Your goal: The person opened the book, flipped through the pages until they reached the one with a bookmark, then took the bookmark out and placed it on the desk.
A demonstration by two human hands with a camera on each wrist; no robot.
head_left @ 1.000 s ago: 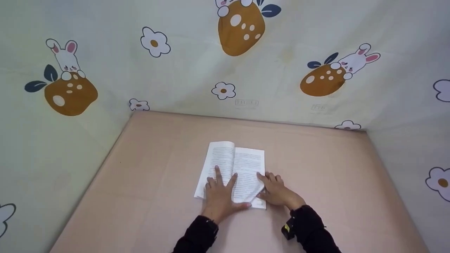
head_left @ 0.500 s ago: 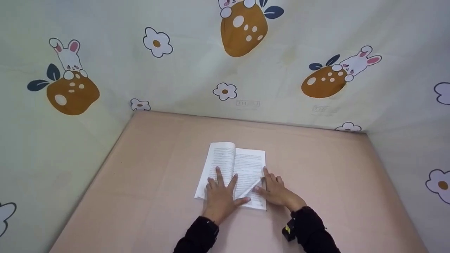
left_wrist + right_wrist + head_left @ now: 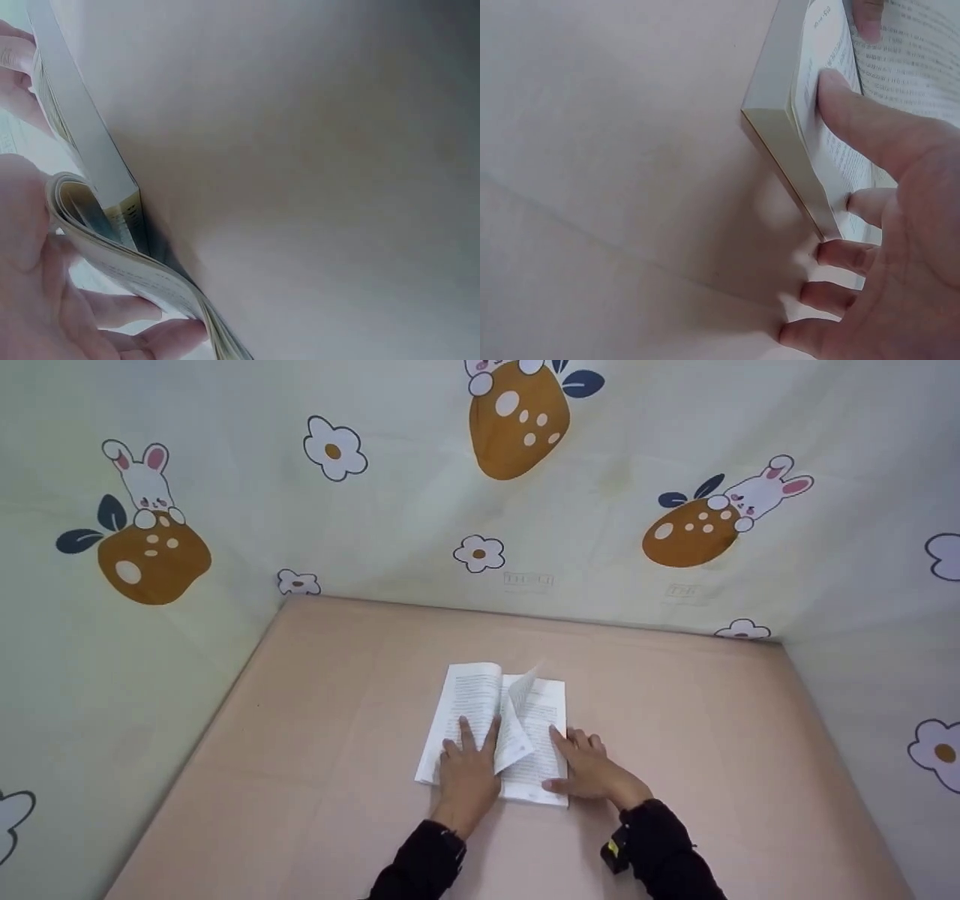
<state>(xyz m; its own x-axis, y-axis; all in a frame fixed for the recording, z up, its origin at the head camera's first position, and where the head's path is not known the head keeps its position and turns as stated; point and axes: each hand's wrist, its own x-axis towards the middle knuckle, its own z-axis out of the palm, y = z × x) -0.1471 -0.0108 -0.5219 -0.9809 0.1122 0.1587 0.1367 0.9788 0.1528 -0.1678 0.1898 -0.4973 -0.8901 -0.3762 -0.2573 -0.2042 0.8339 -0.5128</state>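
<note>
An open book (image 3: 474, 690) with printed pages lies on the table. My left hand (image 3: 471, 780) rests on its left side, fingers spread over the page near the fold. One leaf (image 3: 514, 742) stands partly lifted beside the fold, curling over the right side. My right hand (image 3: 592, 771) is at the book's right edge and holds nothing. In the right wrist view its thumb (image 3: 885, 135) rests on the top page of the thick page block (image 3: 791, 150), and several fingers reach down by the edge. The left wrist view shows curved pages (image 3: 127, 270) beside the left fingers.
The book lies on a pinkish-beige table surface (image 3: 337, 682). Pale cloth walls (image 3: 390, 532) printed with rabbits, orange fruit and flowers rise at the back and both sides. A small black device (image 3: 615, 851) hangs at the right wrist.
The right hand has let go of the folded page corner. That leaf has swung left toward the fold, and the left thumb has drawn in from the right page.
</note>
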